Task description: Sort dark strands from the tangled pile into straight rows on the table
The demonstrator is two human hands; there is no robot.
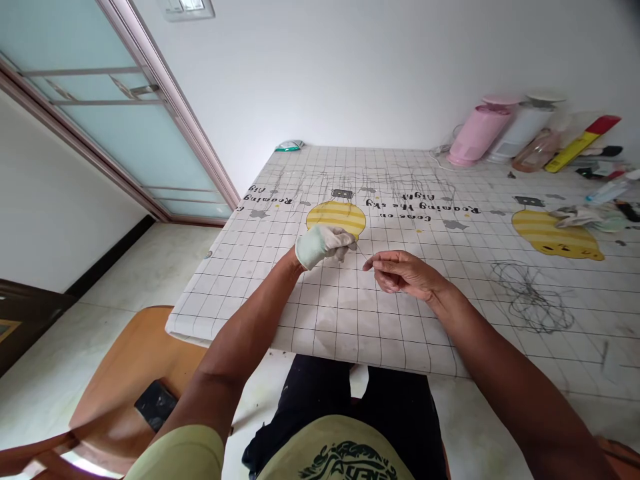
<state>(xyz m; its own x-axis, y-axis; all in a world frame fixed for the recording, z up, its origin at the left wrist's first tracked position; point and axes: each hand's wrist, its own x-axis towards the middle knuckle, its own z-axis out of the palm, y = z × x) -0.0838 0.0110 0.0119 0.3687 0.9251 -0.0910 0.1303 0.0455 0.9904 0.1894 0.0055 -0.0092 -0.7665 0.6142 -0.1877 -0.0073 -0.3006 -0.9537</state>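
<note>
My left hand (325, 245) wears a pale glove and is held over the checked tablecloth, its fingertips pinched together. From them a faint, thin dark wire seems to run toward my other hand. My right hand (403, 272) is bare, a short way to the right, with the thumb pressed against curled fingers and the index fingertip pointing left. What lies in its pinch is too small to make out. A loose tangle of thin dark wire (535, 300) lies to the right of it. Many short, bent wire pieces (390, 180) are spread along the back of the cloth.
At the back right stand a pink cylinder (483, 130), a white one (525, 127), a bottle (535, 152) and a yellow-red box (583, 143). Another glove (593, 217) lies near the right edge. A wooden chair (135, 353) with a dark phone-like object (156, 405) is at left.
</note>
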